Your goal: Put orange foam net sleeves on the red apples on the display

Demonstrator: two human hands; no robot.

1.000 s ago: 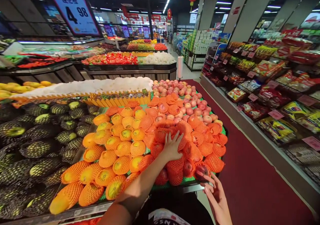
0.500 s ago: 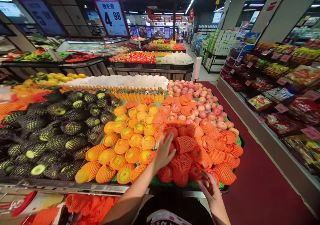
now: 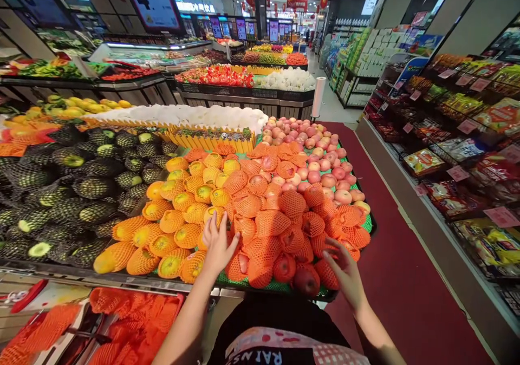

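Observation:
A fruit display holds apples in orange foam nets (image 3: 280, 224) at the front right and yellow fruit in orange nets (image 3: 182, 213) at the front left. My left hand (image 3: 219, 243) lies flat with spread fingers on the netted fruit where the two piles meet. My right hand (image 3: 345, 270) hovers open over the netted apples at the front right corner, next to a bare red apple (image 3: 306, 279). Neither hand grips anything.
Green fruit in black nets (image 3: 73, 191) fills the left of the stand. Bare apples (image 3: 312, 154) lie at the back right. A bin of loose orange nets (image 3: 125, 321) sits below left. A red carpet aisle (image 3: 406, 256) and snack shelves (image 3: 467, 154) run along the right.
My left hand has slid left from the apple pile to the border with the yellow fruit. My right hand has risen and moved onto the front right apples. The view has shifted left.

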